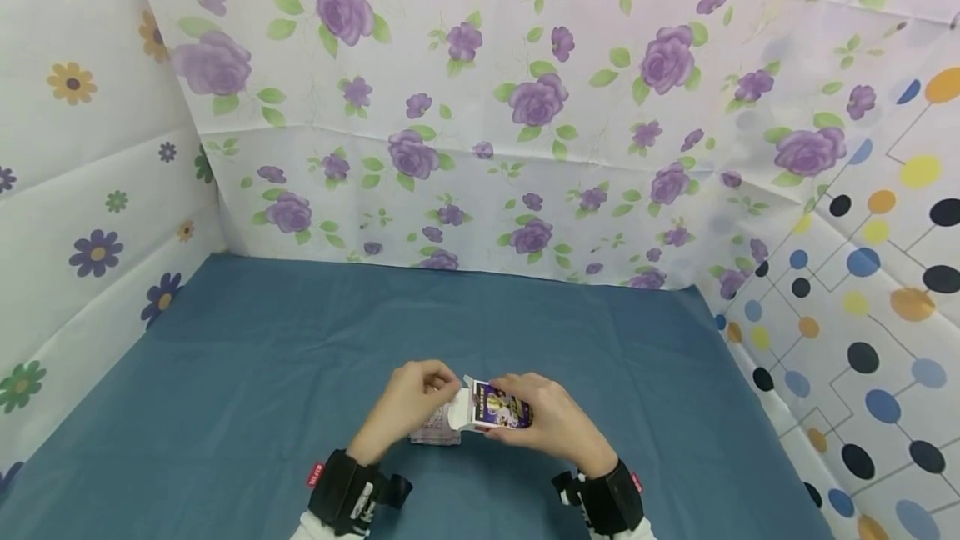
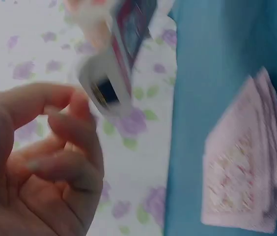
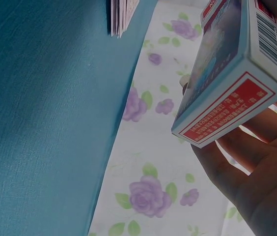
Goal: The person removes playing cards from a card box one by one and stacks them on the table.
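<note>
My right hand [image 1: 551,417] grips a small card box [image 1: 501,408], dark purple with a colourful picture on its face. Its white end flap [image 1: 460,411] stands open toward the left. At that flap, the thumb and index fingertip of my left hand [image 1: 412,398] pinch the edge, with the other fingers curled below. The right wrist view shows the box's closed end with a red printed label [image 3: 227,110] and a barcode on its side. A stack of pink-patterned playing cards [image 2: 236,172] lies on the cloth beneath the left hand, partly hidden in the head view.
A blue cloth [image 1: 300,340] covers the table. White curtains with purple roses [image 1: 536,98] stand behind it, with a daisy-patterned curtain [image 1: 97,252] at the left and a dotted curtain [image 1: 862,357] at the right. Both wrists wear black straps [image 1: 348,490].
</note>
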A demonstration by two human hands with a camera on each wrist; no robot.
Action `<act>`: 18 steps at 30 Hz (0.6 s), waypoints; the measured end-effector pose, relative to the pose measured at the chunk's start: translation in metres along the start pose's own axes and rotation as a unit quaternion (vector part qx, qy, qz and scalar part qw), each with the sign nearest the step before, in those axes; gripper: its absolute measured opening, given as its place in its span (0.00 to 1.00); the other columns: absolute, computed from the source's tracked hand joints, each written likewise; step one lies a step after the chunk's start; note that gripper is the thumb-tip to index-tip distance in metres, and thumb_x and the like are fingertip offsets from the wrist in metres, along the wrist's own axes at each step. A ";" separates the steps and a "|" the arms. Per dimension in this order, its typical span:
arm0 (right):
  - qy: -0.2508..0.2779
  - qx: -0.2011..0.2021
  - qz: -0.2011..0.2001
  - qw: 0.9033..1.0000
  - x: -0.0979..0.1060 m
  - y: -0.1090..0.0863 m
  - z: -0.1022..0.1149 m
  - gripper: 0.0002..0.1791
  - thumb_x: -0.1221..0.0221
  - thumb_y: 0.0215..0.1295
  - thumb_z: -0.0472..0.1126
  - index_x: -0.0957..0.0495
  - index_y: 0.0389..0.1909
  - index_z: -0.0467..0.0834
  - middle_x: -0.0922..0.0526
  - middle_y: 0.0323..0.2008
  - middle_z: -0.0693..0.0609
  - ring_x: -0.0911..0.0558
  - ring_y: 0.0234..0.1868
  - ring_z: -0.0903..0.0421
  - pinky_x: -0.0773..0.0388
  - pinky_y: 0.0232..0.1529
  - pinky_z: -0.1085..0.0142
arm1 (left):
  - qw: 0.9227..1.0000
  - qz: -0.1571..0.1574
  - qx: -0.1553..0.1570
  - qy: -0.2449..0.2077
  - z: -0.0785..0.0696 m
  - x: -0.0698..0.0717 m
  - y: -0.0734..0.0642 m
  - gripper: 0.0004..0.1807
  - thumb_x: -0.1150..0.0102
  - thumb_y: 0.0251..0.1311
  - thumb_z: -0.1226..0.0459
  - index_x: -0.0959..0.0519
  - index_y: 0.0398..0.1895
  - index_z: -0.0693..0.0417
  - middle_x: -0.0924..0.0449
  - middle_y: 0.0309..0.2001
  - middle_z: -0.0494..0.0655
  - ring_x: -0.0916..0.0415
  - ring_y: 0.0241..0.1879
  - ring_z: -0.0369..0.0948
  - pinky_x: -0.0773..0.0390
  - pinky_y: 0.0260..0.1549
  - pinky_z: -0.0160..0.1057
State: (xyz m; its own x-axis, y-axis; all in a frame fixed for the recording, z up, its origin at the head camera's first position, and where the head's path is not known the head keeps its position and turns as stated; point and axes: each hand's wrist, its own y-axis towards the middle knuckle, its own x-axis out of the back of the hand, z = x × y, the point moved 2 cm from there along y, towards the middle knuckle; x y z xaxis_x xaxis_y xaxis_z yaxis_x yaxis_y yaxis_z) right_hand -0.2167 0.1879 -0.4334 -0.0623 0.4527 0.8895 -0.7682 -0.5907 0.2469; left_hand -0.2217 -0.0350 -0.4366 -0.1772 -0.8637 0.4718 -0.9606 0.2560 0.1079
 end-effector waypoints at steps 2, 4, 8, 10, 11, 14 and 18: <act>0.001 0.003 -0.001 1.000 0.000 0.000 0.000 0.31 0.36 0.57 0.62 0.23 0.58 0.50 0.17 0.50 0.53 0.19 0.43 0.60 0.23 0.40 0.67 | 0.999 0.037 -0.011 0.007 -0.006 -0.004 -0.002 0.05 0.41 0.64 0.65 0.17 0.34 0.55 0.19 0.28 0.44 0.26 0.23 0.37 0.27 0.23 0.33; 0.002 0.007 -0.003 1.000 0.000 0.000 0.001 0.31 0.36 0.57 0.62 0.23 0.58 0.50 0.17 0.50 0.53 0.19 0.44 0.60 0.22 0.40 0.66 | 0.998 0.060 -0.010 0.020 -0.008 -0.007 -0.004 0.06 0.41 0.64 0.64 0.17 0.30 0.54 0.21 0.23 0.42 0.29 0.19 0.35 0.30 0.19 0.32; 0.001 0.013 -0.005 1.000 -0.001 0.000 0.003 0.31 0.36 0.57 0.62 0.23 0.58 0.51 0.17 0.51 0.53 0.19 0.45 0.60 0.22 0.42 0.65 | 0.997 0.072 0.003 0.036 -0.008 -0.011 -0.006 0.12 0.40 0.63 0.61 0.20 0.23 0.53 0.30 0.13 0.40 0.38 0.12 0.34 0.39 0.13 0.31; 0.005 0.014 -0.004 1.000 -0.001 0.000 0.003 0.31 0.36 0.57 0.62 0.23 0.58 0.50 0.17 0.51 0.53 0.19 0.46 0.59 0.22 0.42 0.65 | 0.997 0.072 0.005 0.029 -0.007 -0.011 -0.006 0.13 0.40 0.64 0.60 0.21 0.21 0.54 0.31 0.12 0.41 0.40 0.11 0.34 0.41 0.12 0.30; 0.005 0.014 -0.004 1.000 -0.001 0.000 0.004 0.31 0.36 0.57 0.62 0.23 0.58 0.50 0.17 0.51 0.53 0.19 0.46 0.59 0.22 0.42 0.65 | 0.997 0.072 0.003 0.025 -0.007 -0.012 -0.006 0.13 0.40 0.64 0.60 0.21 0.21 0.54 0.30 0.12 0.41 0.40 0.11 0.34 0.41 0.12 0.30; 0.008 0.013 -0.005 1.000 -0.001 0.001 0.004 0.31 0.36 0.57 0.61 0.23 0.58 0.50 0.17 0.51 0.53 0.19 0.47 0.59 0.22 0.43 0.64 | 0.997 0.076 -0.002 0.009 -0.008 -0.011 -0.005 0.13 0.39 0.63 0.61 0.21 0.21 0.55 0.28 0.14 0.42 0.39 0.12 0.33 0.40 0.13 0.30; 0.011 0.017 -0.007 1.000 -0.001 0.001 0.005 0.31 0.35 0.56 0.61 0.23 0.58 0.50 0.17 0.52 0.53 0.19 0.48 0.59 0.22 0.44 0.65 | 0.997 0.074 0.002 -0.002 -0.008 -0.012 -0.006 0.13 0.38 0.61 0.62 0.22 0.20 0.57 0.29 0.13 0.41 0.39 0.12 0.33 0.40 0.13 0.30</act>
State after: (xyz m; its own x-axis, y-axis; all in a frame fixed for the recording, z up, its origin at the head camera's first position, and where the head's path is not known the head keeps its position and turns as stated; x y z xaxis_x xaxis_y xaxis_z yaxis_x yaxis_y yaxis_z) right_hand -0.2139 0.1831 -0.4319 -0.0671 0.4757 0.8771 -0.7469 -0.6068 0.2720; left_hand -0.2124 -0.0224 -0.4355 -0.3188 -0.8179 0.4789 -0.9246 0.3796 0.0328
